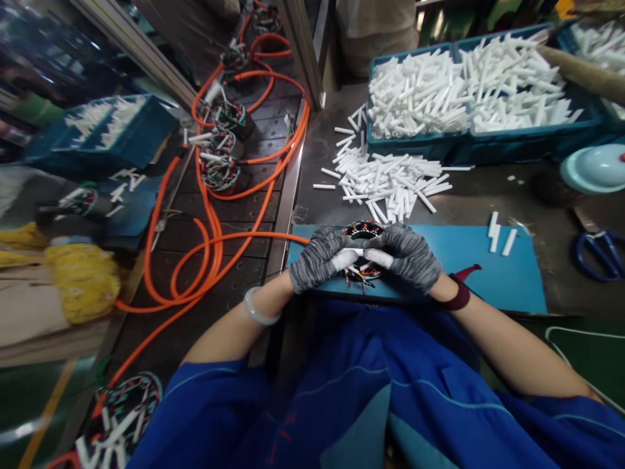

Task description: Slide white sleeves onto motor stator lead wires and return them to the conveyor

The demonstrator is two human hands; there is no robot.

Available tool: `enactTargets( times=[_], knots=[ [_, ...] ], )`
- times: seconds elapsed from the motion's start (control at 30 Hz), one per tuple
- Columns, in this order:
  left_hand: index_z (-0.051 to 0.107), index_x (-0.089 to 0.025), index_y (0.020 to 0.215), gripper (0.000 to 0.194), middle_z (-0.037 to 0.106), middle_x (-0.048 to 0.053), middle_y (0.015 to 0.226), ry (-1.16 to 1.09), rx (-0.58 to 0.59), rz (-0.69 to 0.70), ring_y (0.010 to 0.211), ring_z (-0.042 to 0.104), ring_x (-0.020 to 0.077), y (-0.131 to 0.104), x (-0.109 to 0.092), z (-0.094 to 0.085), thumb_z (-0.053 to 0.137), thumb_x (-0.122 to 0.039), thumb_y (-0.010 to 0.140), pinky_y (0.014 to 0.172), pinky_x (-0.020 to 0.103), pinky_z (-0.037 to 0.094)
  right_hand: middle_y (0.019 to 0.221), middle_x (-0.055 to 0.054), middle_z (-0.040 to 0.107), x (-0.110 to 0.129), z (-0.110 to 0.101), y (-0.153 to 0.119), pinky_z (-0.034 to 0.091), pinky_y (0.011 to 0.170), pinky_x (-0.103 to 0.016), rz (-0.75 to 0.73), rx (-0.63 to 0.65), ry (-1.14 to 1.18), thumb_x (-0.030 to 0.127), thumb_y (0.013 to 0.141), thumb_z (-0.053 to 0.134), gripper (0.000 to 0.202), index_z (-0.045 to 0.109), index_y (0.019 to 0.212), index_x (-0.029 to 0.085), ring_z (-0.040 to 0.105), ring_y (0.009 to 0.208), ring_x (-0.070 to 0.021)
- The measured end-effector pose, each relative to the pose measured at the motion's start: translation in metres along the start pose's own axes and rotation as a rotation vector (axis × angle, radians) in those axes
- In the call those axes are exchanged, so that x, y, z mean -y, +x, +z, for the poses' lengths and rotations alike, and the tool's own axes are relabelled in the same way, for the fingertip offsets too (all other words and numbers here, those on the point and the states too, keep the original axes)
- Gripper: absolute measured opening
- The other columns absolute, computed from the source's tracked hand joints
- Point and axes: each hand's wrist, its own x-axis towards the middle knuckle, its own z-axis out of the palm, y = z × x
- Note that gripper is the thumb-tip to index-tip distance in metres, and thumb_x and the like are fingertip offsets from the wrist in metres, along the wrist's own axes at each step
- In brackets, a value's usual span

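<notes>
Both my hands wear grey knitted gloves with white-wrapped thumbs and meet over a wound motor stator (362, 229) on a blue mat (459, 249). My left hand (322, 259) pinches one end of a short white sleeve tube (355, 251). Close against it, my right hand (405, 257) has finger and thumb closed at the tube's other end, where a thin wire seems to enter; the exact grip is too small to make out. Loose coloured wire ends (361, 279) stick out of the stator toward me. An orange cable (273, 236) runs in from the left to my left hand.
Beyond the mat lies a pile of white tubes (390, 179), with blue bins (415, 138) full of them behind. Blue-handled scissors (598, 254) and a pale-lidded container (593, 169) stand right. On the left, a conveyor (263, 260) carries orange cables and several stators (222, 172). A co-worker's yellow sleeve (83, 280) shows beyond.
</notes>
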Motion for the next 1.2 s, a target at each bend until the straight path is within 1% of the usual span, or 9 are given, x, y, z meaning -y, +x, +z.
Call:
enactTargets(
  times=[0.2,0.37,0.53,0.67,0.77,0.9,1.0,1.07,1.2],
  knots=[
    [0.071,-0.018,0.123,0.043,0.076,0.009,0.105,0.130,0.084,0.032,0.099,0.068,0.0212,0.007,-0.002,-0.007,0.042,-0.042,0.105,0.091,0.035,0.049,0.100,-0.007,0.078,-0.002,-0.007,-0.003,0.053,0.087,-0.037,-0.076,0.073,-0.075,0.041,0.102,0.052,0.035,0.077,0.119,0.023,0.069,0.092,-0.0212],
    [0.073,-0.019,0.122,0.043,0.075,0.013,0.109,0.507,0.210,-0.071,0.101,0.068,0.0291,0.028,-0.038,-0.007,0.049,-0.048,0.102,0.089,0.045,0.050,0.116,-0.010,0.073,-0.005,-0.013,-0.009,0.056,0.092,-0.041,-0.071,0.017,-0.029,0.041,0.097,0.062,0.036,0.071,0.127,0.023,0.069,0.103,-0.0234],
    [0.072,-0.019,0.124,0.041,0.073,0.013,0.121,0.564,0.310,-0.018,0.115,0.065,0.0322,0.046,-0.061,-0.003,0.049,-0.047,0.103,0.093,0.046,0.051,0.129,-0.009,0.068,-0.014,-0.022,-0.024,0.054,0.104,-0.044,-0.015,-0.068,0.028,0.038,0.094,0.067,0.040,0.066,0.132,0.026,0.066,0.118,-0.0251],
    [0.053,-0.017,0.148,0.073,0.068,0.017,0.133,0.588,0.192,0.027,0.113,0.067,0.0322,0.017,-0.039,-0.018,0.059,-0.064,0.093,0.093,0.046,0.053,0.126,-0.009,0.070,-0.019,-0.036,-0.053,0.056,0.102,-0.043,0.093,-0.095,-0.079,0.043,0.094,0.067,0.039,0.068,0.129,0.025,0.068,0.115,-0.0250],
    [0.043,-0.017,0.154,0.075,0.065,0.016,0.140,0.461,0.149,0.270,0.114,0.068,0.0272,-0.011,-0.002,-0.024,0.060,-0.060,0.095,0.092,0.038,0.056,0.118,-0.008,0.073,-0.025,-0.056,-0.075,0.057,0.098,-0.043,0.187,-0.084,-0.162,0.047,0.094,0.063,0.037,0.071,0.122,0.025,0.070,0.108,-0.0249],
    [0.043,-0.018,0.153,0.063,0.073,0.015,0.125,0.490,-0.112,0.413,0.096,0.074,0.0256,-0.027,0.031,0.005,0.059,-0.046,0.099,0.079,0.035,0.058,0.113,-0.012,0.073,-0.033,-0.089,-0.085,0.053,0.099,-0.048,0.445,-0.184,-0.503,0.052,0.094,0.055,0.042,0.076,0.111,0.019,0.069,0.105,-0.0288],
    [0.043,-0.019,0.154,0.060,0.077,0.016,0.109,0.607,-0.215,0.238,0.084,0.076,0.0259,-0.028,0.020,0.034,0.058,-0.041,0.100,0.071,0.034,0.057,0.114,-0.021,0.070,-0.036,-0.108,-0.084,0.049,0.096,-0.054,0.696,-0.282,-0.812,0.051,0.093,0.052,0.049,0.077,0.109,0.011,0.065,0.107,-0.0370],
    [0.041,-0.018,0.156,0.067,0.076,0.017,0.106,0.585,-0.179,0.056,0.078,0.075,0.0269,-0.025,0.001,0.044,0.057,-0.049,0.099,0.068,0.035,0.057,0.114,-0.024,0.069,-0.036,-0.114,-0.082,0.048,0.094,-0.052,0.833,-0.222,-0.912,0.053,0.093,0.054,0.051,0.076,0.110,0.010,0.063,0.108,-0.0387],
    [0.025,-0.016,0.163,0.103,0.073,0.020,0.114,0.372,-0.031,-0.339,0.078,0.076,0.0325,-0.008,-0.027,0.036,0.069,-0.067,0.085,0.068,0.040,0.059,0.116,-0.022,0.069,-0.039,-0.114,-0.078,0.047,0.094,-0.045,0.923,-0.058,-0.978,0.050,0.093,0.054,0.047,0.075,0.108,0.012,0.062,0.109,-0.0356]
  ],
)
